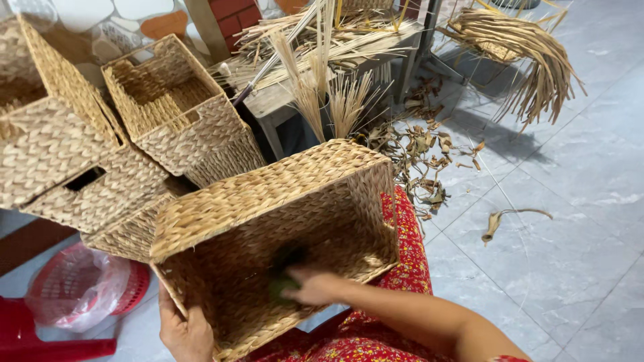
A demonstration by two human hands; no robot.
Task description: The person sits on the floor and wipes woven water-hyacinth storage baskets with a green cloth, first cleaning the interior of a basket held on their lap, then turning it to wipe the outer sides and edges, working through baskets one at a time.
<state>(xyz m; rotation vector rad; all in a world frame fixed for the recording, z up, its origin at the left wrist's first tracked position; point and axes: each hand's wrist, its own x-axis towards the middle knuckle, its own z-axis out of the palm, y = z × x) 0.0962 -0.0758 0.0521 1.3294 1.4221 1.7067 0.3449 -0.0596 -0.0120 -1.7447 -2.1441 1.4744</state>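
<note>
A rectangular woven straw basket (pixel 268 194) rests tilted on my lap, its opening facing me. My left hand (pixel 184 332) grips the basket's lower left corner from outside. Inside the basket, my right hand (pixel 315 285) is closed around a small dark green object (pixel 282 285); the object is blurred and I cannot tell what it is. My lap is covered by red flowered cloth (pixel 406 268).
Several more woven baskets (pixel 168 107) are stacked at the left. Bundles of dry straw (pixel 530 47) lie on a low table and at the back right. Dry leaf scraps (pixel 419 151) litter the grey tiled floor. A red plastic basket in a clear bag (pixel 77 288) sits lower left.
</note>
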